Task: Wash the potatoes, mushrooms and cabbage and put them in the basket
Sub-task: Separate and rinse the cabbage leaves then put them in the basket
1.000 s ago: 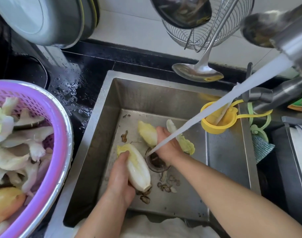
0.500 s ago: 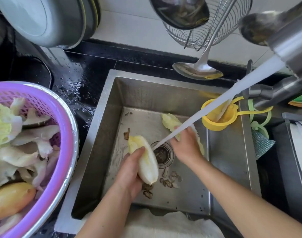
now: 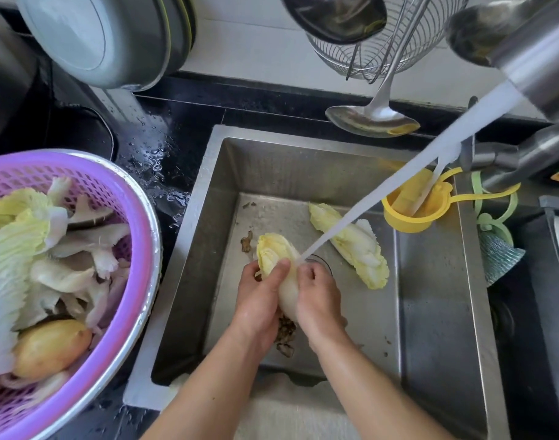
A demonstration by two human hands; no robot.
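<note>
Head view: both hands, left (image 3: 256,308) and right (image 3: 317,301), grip the cabbage (image 3: 276,260), hiding its base; loose leaf (image 3: 351,246) at 2 o'clock; basket (image 3: 135,236) cropped.

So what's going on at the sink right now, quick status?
Left hand and right hand both grip one cabbage piece under running water. Second cabbage piece lies in sink. Basket part-filled. Nothing blocking.

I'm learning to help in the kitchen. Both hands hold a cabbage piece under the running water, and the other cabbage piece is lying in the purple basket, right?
Not quite. The other cabbage piece lies on the floor of the sink, not in the purple basket, as the head view shows. The left hand and right hand do hold a cabbage piece under the water.
</note>
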